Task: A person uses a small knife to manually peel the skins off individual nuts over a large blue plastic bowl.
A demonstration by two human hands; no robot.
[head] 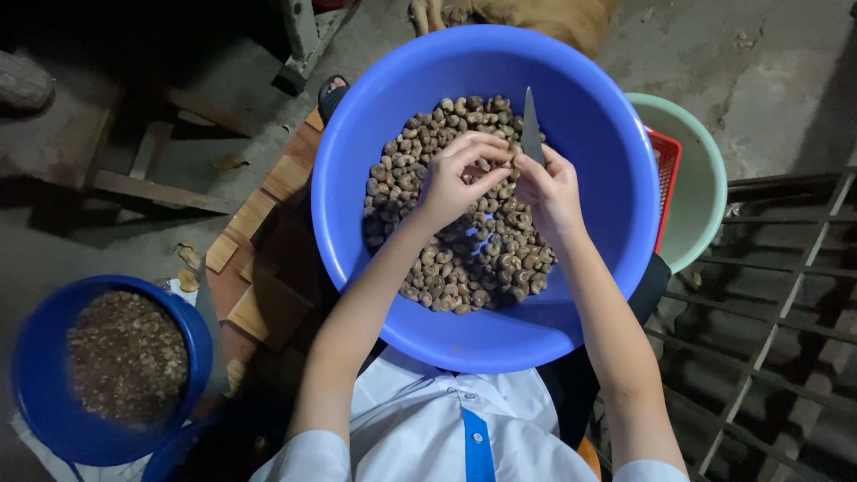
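Observation:
A large blue basin (598, 134) rests on my lap, holding a heap of brown curled nuts (446, 241). Above the heap, my left hand (455, 178) pinches one small nut (498, 161) between thumb and fingers. My right hand (549, 187) grips a small knife (531, 125), its grey blade pointing up and away from me. The blade's base meets the pinched nut where both hands come together over the middle of the basin.
A smaller blue bucket (36, 375) of brown shell bits stands at the lower left. Behind the basin on the right sit a pale green bowl (705, 178) and a red basket (665, 170). Wooden blocks (259, 214) lie left; a metal grate (777, 312) runs along the right.

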